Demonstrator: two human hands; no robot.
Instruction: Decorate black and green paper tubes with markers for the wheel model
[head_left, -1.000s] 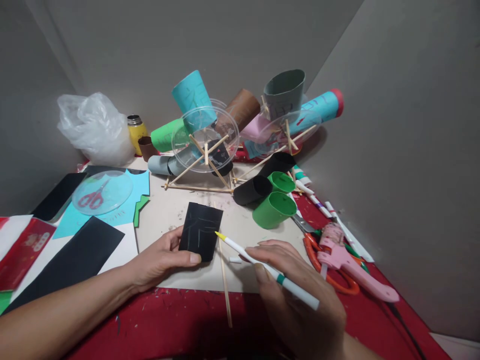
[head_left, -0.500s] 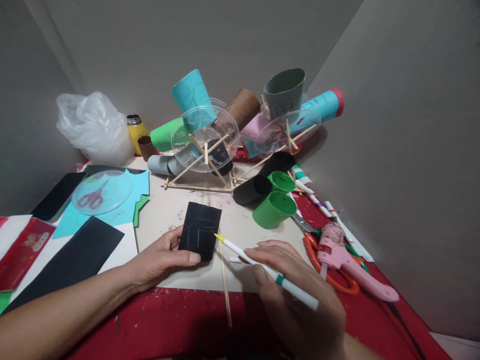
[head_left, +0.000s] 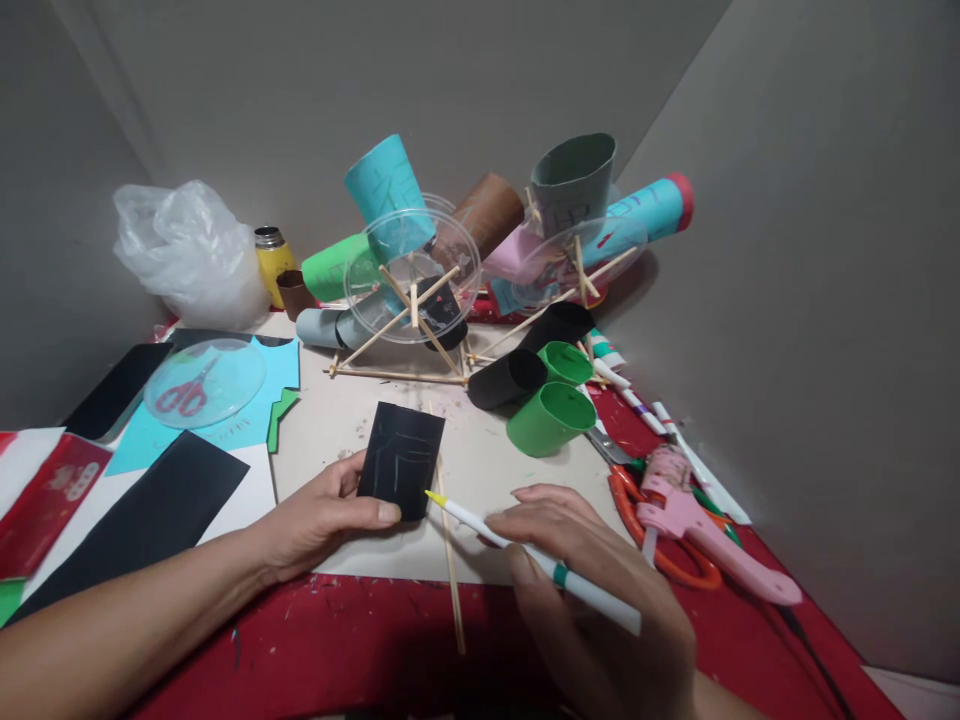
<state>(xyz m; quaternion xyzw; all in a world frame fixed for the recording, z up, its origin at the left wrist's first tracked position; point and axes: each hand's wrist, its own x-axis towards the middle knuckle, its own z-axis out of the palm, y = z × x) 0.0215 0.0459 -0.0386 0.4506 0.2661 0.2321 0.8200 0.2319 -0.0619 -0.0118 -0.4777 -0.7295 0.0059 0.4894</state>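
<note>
Thumb in front and fingers behind, my left hand point(head_left: 322, 515) grips a small black paper piece point(head_left: 405, 455) by its lower left part. Faint pale lines are drawn on its face. My right hand point(head_left: 600, 590) pinches a white marker point(head_left: 517, 550) with a yellow tip and a green band. That tip is at the paper's lower right edge; whether it touches cannot be told. Below the paper a thin wooden stick point(head_left: 450, 580) lies across the edge of the pale board point(head_left: 330, 550).
Behind stands a stick frame point(head_left: 397, 376) with clear discs and coloured paper cups point(head_left: 386, 195). To the right are green cups point(head_left: 551, 420), a pink glue gun point(head_left: 675, 510) and orange-handled scissors point(head_left: 622, 500). On the left lie black paper point(head_left: 142, 530) and a clear lid point(head_left: 240, 375) over red-handled scissors.
The marker tip has moved slightly down along the right side of the black paper. Another pale line shows at the paper's right. My left hand has stayed almost still.
</note>
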